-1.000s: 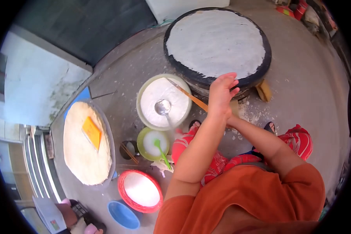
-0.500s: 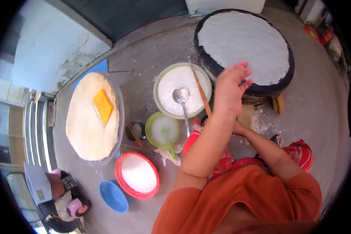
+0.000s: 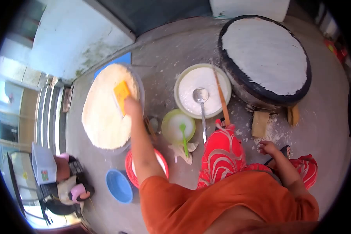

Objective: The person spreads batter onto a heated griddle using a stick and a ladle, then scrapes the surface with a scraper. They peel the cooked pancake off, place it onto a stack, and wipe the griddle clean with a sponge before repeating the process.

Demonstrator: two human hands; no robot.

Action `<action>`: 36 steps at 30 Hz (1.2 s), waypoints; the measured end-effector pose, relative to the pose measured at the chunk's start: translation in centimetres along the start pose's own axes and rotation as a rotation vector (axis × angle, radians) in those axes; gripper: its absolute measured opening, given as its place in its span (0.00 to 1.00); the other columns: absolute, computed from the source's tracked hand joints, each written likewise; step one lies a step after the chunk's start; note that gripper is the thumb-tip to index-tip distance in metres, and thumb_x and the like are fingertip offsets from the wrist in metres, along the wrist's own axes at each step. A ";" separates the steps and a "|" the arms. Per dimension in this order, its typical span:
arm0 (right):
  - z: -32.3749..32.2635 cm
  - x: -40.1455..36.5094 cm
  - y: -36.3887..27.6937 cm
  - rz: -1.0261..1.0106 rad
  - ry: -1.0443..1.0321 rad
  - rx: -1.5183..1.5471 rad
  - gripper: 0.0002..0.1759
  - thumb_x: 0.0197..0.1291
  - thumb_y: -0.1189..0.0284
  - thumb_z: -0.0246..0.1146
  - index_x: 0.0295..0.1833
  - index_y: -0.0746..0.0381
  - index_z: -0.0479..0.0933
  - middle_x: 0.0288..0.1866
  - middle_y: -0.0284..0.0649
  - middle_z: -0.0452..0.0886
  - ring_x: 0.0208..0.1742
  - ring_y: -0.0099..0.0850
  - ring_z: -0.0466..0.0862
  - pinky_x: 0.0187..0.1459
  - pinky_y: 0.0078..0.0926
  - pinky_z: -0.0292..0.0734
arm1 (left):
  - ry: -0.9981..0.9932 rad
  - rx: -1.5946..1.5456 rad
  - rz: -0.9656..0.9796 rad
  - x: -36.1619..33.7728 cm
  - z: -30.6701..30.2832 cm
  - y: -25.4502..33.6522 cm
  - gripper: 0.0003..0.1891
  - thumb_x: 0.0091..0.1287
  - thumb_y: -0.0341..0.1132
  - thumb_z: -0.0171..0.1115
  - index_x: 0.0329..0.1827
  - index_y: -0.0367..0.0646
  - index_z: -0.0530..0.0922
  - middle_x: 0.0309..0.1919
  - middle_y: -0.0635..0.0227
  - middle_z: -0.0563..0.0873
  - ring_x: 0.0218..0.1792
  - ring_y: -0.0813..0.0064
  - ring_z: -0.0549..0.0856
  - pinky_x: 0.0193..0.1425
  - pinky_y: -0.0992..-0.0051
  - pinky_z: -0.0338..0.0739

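Observation:
My left hand (image 3: 132, 107) is at the yellow scraper (image 3: 122, 93), its fingers closed on the lower right edge and partly hidden. The scraper lies on a thick stack of pale round sheets (image 3: 103, 111) at the left. Near my right knee, my right hand (image 3: 268, 148) is empty, its fingers loosely bent and apart. A round black-rimmed griddle (image 3: 265, 54) at the upper right is coated with a thin white layer. In the middle, a bowl of white batter (image 3: 189, 84) holds a metal ladle (image 3: 201, 96), with a wooden stick (image 3: 221, 95) across its right side.
A green bowl (image 3: 168, 132) with a green-handled brush (image 3: 184, 140), a cloth (image 3: 177, 152), a red basin (image 3: 132, 177) and a blue basin (image 3: 119, 186) are on the floor. Wooden blocks (image 3: 260, 124) are by the griddle. A wall (image 3: 80, 35) stands behind the stack.
My left hand has swung from beside the griddle to the scraper on the stack. My right hand, earlier mostly hidden behind my left arm, now shows. The view has shifted left.

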State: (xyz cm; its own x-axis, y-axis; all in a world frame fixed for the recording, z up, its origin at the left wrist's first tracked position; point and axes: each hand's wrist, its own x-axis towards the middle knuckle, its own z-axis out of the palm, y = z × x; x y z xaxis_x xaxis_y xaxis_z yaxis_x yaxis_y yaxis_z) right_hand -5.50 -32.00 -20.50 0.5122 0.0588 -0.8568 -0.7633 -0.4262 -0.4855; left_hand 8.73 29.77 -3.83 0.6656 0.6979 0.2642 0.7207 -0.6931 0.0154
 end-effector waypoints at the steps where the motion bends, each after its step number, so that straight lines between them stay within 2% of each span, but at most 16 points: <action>1: 0.1 0.2 0.0 -0.008 -0.016 -0.038 0.22 0.55 0.75 0.53 0.57 0.65 0.67 0.34 0.41 0.80 0.28 0.28 0.81 0.25 0.22 0.75 | -0.019 0.090 0.053 0.0 -0.3 -0.8 0.09 0.61 0.34 0.49 0.34 0.42 0.77 0.31 0.57 0.82 0.34 0.59 0.83 0.34 0.64 0.77; 4: 1.0 0.9 0.0 -0.040 -0.018 -0.022 0.22 0.53 0.75 0.55 0.56 0.63 0.69 0.36 0.42 0.80 0.28 0.29 0.81 0.26 0.23 0.75 | -0.081 0.140 0.088 0.8 0.2 -2.3 0.11 0.61 0.33 0.47 0.29 0.43 0.80 0.29 0.58 0.83 0.32 0.59 0.83 0.34 0.65 0.78; 8: 1.8 0.5 -1.3 -0.074 0.022 -0.059 0.22 0.52 0.75 0.55 0.56 0.63 0.70 0.37 0.43 0.80 0.28 0.29 0.81 0.28 0.25 0.75 | 0.117 0.123 0.260 1.5 -0.5 -4.0 0.09 0.60 0.32 0.47 0.30 0.41 0.77 0.26 0.56 0.81 0.28 0.58 0.82 0.32 0.64 0.77; 13: 1.9 -3.0 -6.2 -0.695 0.269 -0.408 0.14 0.53 0.72 0.58 0.46 0.63 0.73 0.33 0.44 0.79 0.33 0.37 0.80 0.37 0.30 0.75 | 0.338 -0.120 0.293 -1.0 -9.7 -0.9 0.08 0.61 0.31 0.49 0.29 0.36 0.76 0.26 0.53 0.80 0.26 0.53 0.79 0.30 0.62 0.74; 17: 2.6 -9.5 -15.3 -1.086 0.439 -0.318 0.22 0.50 0.69 0.62 0.51 0.60 0.67 0.47 0.44 0.71 0.44 0.40 0.75 0.44 0.32 0.72 | 0.348 -0.361 0.632 -8.8 -13.9 4.4 0.05 0.59 0.29 0.51 0.27 0.38 0.73 0.23 0.57 0.77 0.26 0.55 0.78 0.30 0.63 0.72; 20: 2.9 -14.1 -21.0 -1.445 0.739 -0.423 0.30 0.44 0.70 0.63 0.57 0.57 0.64 0.59 0.44 0.65 0.55 0.42 0.70 0.52 0.35 0.67 | 0.278 -0.413 0.991 -16.5 -15.5 9.2 0.07 0.55 0.24 0.52 0.36 0.39 0.74 0.26 0.60 0.78 0.25 0.58 0.78 0.29 0.65 0.74; 21: 2.5 -15.6 -22.2 -1.446 0.741 -0.421 0.30 0.44 0.70 0.63 0.57 0.57 0.64 0.59 0.44 0.65 0.55 0.42 0.70 0.52 0.35 0.67 | 0.039 -0.596 0.996 -18.2 -13.3 9.6 0.10 0.52 0.24 0.54 0.39 0.38 0.74 0.27 0.61 0.78 0.26 0.60 0.78 0.29 0.66 0.74; 22: 2.0 -17.2 -23.2 -1.525 0.834 -0.602 0.31 0.43 0.70 0.63 0.57 0.55 0.64 0.59 0.43 0.65 0.56 0.41 0.70 0.54 0.35 0.66 | 0.206 -0.447 1.200 -20.8 -15.4 11.8 0.12 0.51 0.25 0.55 0.40 0.39 0.74 0.28 0.61 0.78 0.26 0.62 0.78 0.28 0.67 0.74; 24: 0.8 -17.2 -23.9 -1.630 1.054 -0.939 0.30 0.39 0.67 0.62 0.55 0.52 0.67 0.56 0.41 0.69 0.54 0.37 0.72 0.52 0.34 0.67 | 0.133 -0.582 1.325 -24.4 -16.2 13.8 0.14 0.50 0.22 0.55 0.42 0.38 0.73 0.29 0.60 0.79 0.27 0.62 0.79 0.27 0.67 0.75; 25: 0.2 -16.5 -23.6 -1.630 1.057 -0.940 0.30 0.39 0.67 0.62 0.55 0.52 0.67 0.56 0.41 0.69 0.54 0.37 0.72 0.52 0.34 0.67 | -0.008 -0.587 1.332 -25.7 -17.0 14.4 0.18 0.50 0.23 0.56 0.46 0.38 0.73 0.32 0.59 0.80 0.30 0.60 0.80 0.31 0.68 0.76; 27: -1.7 -15.2 -22.1 -1.221 0.502 -1.230 0.25 0.42 0.63 0.62 0.51 0.51 0.70 0.45 0.41 0.77 0.46 0.37 0.78 0.46 0.34 0.71 | -0.133 -0.660 1.300 -26.9 -17.0 15.2 0.23 0.51 0.24 0.57 0.53 0.36 0.69 0.42 0.52 0.79 0.41 0.57 0.79 0.44 0.66 0.75; 29: -5.0 -15.1 -21.4 -1.013 0.431 -0.864 0.22 0.45 0.61 0.63 0.47 0.53 0.72 0.35 0.43 0.80 0.36 0.39 0.80 0.38 0.35 0.74 | -0.120 -0.687 1.213 -26.9 -17.3 15.2 0.25 0.52 0.25 0.57 0.56 0.36 0.67 0.48 0.50 0.75 0.47 0.54 0.76 0.50 0.65 0.71; 31: -10.6 -11.7 -18.6 -0.953 0.717 -0.519 0.25 0.45 0.59 0.64 0.49 0.56 0.71 0.34 0.46 0.79 0.33 0.43 0.80 0.35 0.38 0.74 | -0.115 -0.718 1.062 -26.7 -17.2 14.0 0.26 0.55 0.27 0.57 0.58 0.34 0.64 0.58 0.48 0.66 0.56 0.50 0.69 0.58 0.63 0.64; 32: -13.6 -10.8 -17.9 -0.759 0.886 -0.341 0.29 0.42 0.58 0.66 0.51 0.59 0.70 0.37 0.47 0.79 0.37 0.44 0.80 0.38 0.37 0.74 | -0.133 -0.724 0.992 -26.7 -17.1 13.1 0.25 0.56 0.27 0.55 0.59 0.34 0.63 0.59 0.46 0.65 0.56 0.48 0.68 0.58 0.62 0.63; 34: -20.8 -7.9 -15.8 -0.728 1.139 -0.032 0.31 0.42 0.61 0.66 0.53 0.62 0.69 0.41 0.49 0.78 0.43 0.44 0.79 0.45 0.35 0.73 | -0.145 -0.721 0.921 -26.9 -15.6 10.8 0.23 0.59 0.28 0.52 0.58 0.31 0.63 0.59 0.44 0.64 0.57 0.47 0.67 0.60 0.61 0.61; 36: -26.8 -6.8 -14.5 -0.446 1.289 -0.065 0.30 0.44 0.65 0.63 0.55 0.61 0.67 0.44 0.49 0.78 0.46 0.43 0.78 0.46 0.36 0.73 | -0.190 -0.732 0.854 -28.0 -15.1 9.5 0.21 0.61 0.28 0.49 0.58 0.30 0.63 0.59 0.44 0.63 0.58 0.48 0.65 0.61 0.60 0.59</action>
State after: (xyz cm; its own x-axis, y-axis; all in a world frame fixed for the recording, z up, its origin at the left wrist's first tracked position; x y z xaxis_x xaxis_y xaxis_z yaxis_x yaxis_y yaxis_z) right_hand 12.64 -50.38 -2.94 0.7353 -0.6598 0.1548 -0.4367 -0.6360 -0.6363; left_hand -5.96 0.95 3.45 0.9476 -0.0797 0.3093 -0.2269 -0.8497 0.4760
